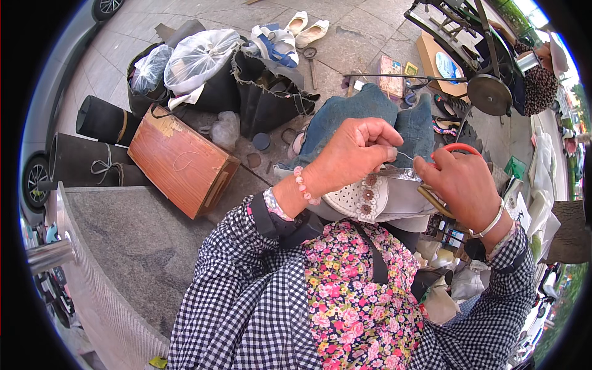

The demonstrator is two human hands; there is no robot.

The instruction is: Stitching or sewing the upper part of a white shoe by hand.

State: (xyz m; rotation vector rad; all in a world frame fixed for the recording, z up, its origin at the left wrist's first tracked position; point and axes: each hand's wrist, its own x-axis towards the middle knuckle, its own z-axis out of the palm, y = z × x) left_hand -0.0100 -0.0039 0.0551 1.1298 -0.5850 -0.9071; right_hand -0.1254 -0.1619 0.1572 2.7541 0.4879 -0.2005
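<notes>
A white perforated shoe (382, 200) with small flower ornaments rests on my lap, on the blue denim over my knees (351, 114). My left hand (354, 151) is closed above the shoe, pinching a thin thread or needle (404, 155) at its fingertips. My right hand (459, 182) grips orange-handled scissors (459, 148) and touches the shoe's upper edge. A pink bead bracelet (302, 185) sits on my left wrist, a silver bangle (490, 225) on the right.
A wooden box (179, 160) lies on the paving at left, beside black rolls (102, 120) and plastic bags (197, 55). A black bag (265, 92) and a pair of cream shoes (308, 28) lie beyond. A stone ledge (123, 246) runs along my left. A wheeled machine (487, 92) stands upper right.
</notes>
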